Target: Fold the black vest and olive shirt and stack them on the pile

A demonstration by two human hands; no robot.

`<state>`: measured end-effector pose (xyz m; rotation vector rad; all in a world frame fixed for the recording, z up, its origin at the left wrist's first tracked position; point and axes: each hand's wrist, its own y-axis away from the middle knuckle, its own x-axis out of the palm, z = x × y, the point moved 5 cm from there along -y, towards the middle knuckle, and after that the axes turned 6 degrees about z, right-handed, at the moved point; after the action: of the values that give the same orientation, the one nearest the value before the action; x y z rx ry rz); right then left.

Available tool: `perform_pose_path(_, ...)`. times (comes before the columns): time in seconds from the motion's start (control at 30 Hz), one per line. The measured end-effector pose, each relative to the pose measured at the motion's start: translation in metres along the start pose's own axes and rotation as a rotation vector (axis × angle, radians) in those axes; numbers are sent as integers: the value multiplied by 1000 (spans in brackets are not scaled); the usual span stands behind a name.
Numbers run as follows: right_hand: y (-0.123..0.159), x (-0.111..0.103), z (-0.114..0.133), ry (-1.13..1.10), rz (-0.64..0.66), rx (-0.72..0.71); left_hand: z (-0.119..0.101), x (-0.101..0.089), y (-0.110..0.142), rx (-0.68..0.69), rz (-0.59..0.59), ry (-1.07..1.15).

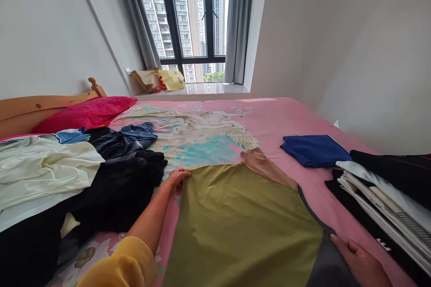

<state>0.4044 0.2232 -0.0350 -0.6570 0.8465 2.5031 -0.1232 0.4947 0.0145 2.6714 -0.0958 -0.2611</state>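
An olive-green garment (249,215) with a brown panel and dark grey edging is spread out on the bed in front of me; its kind is not clear. My left hand (177,177) pinches its far left corner. At the lower right, my right hand (362,258) grips the dark grey side edge between thumb and fingers. The cloth lies fairly flat between both hands, with slight wrinkles. Its near end runs out of view at the bottom.
Loose black clothes (114,188) and a cream garment (50,166) are heaped on the left. On the right lie a folded blue cloth (314,149) and a stack of folded clothes (387,206). A red pillow (90,112) rests by the wooden headboard (43,105). Bags (171,79) stand on the windowsill.
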Motion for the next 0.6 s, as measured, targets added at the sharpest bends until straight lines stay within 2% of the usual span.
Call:
perform_pose_path(0.13, -3, 4, -1, -52, -2, -54, -4, 1, -15, 25, -24, 18)
perform_pose_path(0.23, -3, 4, 6, -122, 49, -132, 1, 0, -22, 37, -84, 47)
perform_pose_path(0.3, -5, -2, 12, -25, 53, -154, 6, -2, -27, 38, -118, 65)
perform_pose_path(0.37, -9, -15, 23, 216, -68, -156, 10, -2, -31, 43, -97, 82)
perform_pose_path(0.43, -16, -23, 46, 422, -220, -228, 13, 1, -36, 71, -10, 115)
perform_pose_path(0.5, -30, -15, 80, 490, -260, -382, 14, 3, -40, 122, 27, 118)
perform_pose_path(0.6, -59, 15, 136, 539, -230, -606, 17, -2, -44, 182, -121, -31)
